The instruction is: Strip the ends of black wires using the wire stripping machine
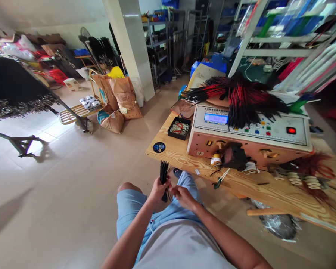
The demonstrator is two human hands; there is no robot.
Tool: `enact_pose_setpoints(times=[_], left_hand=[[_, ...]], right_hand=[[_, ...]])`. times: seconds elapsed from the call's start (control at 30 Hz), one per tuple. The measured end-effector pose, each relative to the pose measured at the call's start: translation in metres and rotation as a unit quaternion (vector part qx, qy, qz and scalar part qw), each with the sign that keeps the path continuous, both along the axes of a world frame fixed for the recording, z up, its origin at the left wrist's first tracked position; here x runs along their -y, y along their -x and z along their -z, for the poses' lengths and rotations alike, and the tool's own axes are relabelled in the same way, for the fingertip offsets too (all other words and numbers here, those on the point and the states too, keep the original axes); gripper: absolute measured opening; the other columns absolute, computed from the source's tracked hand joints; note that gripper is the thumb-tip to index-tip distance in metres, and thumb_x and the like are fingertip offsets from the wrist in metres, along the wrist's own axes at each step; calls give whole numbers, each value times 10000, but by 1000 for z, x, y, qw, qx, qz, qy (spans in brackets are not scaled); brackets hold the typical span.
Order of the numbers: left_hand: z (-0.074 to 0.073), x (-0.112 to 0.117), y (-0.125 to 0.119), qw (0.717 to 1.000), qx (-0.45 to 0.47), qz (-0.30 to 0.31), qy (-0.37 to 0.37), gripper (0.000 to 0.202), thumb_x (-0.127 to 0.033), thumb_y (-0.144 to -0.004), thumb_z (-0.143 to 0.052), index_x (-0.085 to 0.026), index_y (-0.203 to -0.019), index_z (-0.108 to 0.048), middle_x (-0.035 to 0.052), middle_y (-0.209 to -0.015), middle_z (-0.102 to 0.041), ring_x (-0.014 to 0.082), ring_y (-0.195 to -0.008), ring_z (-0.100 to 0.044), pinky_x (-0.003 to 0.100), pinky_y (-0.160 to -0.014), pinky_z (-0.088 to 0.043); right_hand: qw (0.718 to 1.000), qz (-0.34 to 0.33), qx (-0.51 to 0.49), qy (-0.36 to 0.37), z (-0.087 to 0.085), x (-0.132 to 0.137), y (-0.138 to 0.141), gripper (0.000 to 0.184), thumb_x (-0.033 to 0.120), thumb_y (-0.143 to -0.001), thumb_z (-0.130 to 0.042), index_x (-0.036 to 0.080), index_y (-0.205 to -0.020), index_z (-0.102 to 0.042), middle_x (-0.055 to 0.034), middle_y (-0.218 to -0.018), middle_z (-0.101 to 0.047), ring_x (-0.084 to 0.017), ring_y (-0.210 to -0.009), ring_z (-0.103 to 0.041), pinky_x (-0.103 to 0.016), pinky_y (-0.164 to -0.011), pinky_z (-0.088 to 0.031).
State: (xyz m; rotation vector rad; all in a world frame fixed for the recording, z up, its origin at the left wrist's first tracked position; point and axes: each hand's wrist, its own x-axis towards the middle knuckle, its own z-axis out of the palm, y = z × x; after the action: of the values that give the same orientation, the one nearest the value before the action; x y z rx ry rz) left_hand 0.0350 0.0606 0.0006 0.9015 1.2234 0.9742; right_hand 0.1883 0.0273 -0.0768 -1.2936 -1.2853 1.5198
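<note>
A bundle of short black wires [164, 172] stands upright in my left hand [158, 189], whose fingers wrap round its middle. The bundle's lower end pokes out below that hand, above my lap. Close beside it on the right is my right hand [182, 196], with the fingers pinched together near the bundle. A thin dark strand shows between the two hands, but whether my right fingers grip it is too small to make out.
At right, a wooden table [179, 160] carries a machine [249, 130] with a lit display. Black and red wires [238, 97] are heaped on top. A black box [179, 128] holds rubber bands. Brown sacks [124, 95] and a wheeled rack [25, 144] stand on the left.
</note>
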Motion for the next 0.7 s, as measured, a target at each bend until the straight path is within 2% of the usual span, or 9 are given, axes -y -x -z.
enact_pose_setpoints(times=[0.07,0.2,0.27,0.37,0.47,0.6,0.7], left_hand=[[2,-2,2,1000,-1,12,6,522,-571,-700,-787,-141,-961,-645,-14,-580,-588,105,-462,-496,215,-429,-377],[7,-7,3,1000,15,12,25,454,-569,-723,-782,-163,-823,-605,-29,-553,-554,87,-442,-459,209,-427,-363],[9,-10,1,999,30,3,27,431,-537,-718,-799,-176,-798,-578,-43,-537,-532,83,-437,-445,207,-426,-354],[8,-12,-2,999,40,17,15,406,-514,-729,-797,-172,-792,-586,-51,-519,-512,79,-427,-426,207,-418,-335],[4,-12,-4,998,54,28,9,397,-510,-749,-781,-156,-829,-620,-38,-532,-532,84,-438,-446,210,-427,-343],[-6,-10,-4,996,75,39,13,401,-477,-736,-796,-139,-898,-654,5,-614,-609,103,-484,-514,217,-445,-365],[-12,-8,-3,996,72,47,12,426,-453,-725,-805,-135,-978,-677,20,-686,-645,93,-479,-515,217,-444,-367]], right_hand=[[998,53,7,16,0,-4,-21,237,446,-808,-688,211,-820,-720,-4,-648,-628,-158,-569,-526,-253,-529,-383],[979,202,-12,34,-2,-17,-69,420,581,-744,-743,197,-913,-731,-10,-644,-629,-159,-540,-550,-245,-469,-420],[966,252,-40,42,-4,-22,-87,516,611,-689,-790,175,-957,-722,-15,-660,-638,-148,-538,-558,-235,-461,-436],[958,275,-75,44,-8,-26,-100,587,619,-660,-817,146,-986,-702,-17,-676,-644,-129,-538,-554,-218,-457,-443],[947,293,-122,42,-14,-30,-100,595,568,-647,-845,146,-1033,-680,-5,-707,-650,-117,-546,-551,-208,-458,-444],[928,303,-217,23,-28,-48,-94,633,440,-675,-855,206,-1217,-624,12,-818,-668,-110,-612,-586,-201,-506,-468],[908,312,-280,16,-40,-70,-91,633,409,-686,-847,260,-1248,-597,26,-850,-663,-108,-632,-597,-205,-526,-470]])
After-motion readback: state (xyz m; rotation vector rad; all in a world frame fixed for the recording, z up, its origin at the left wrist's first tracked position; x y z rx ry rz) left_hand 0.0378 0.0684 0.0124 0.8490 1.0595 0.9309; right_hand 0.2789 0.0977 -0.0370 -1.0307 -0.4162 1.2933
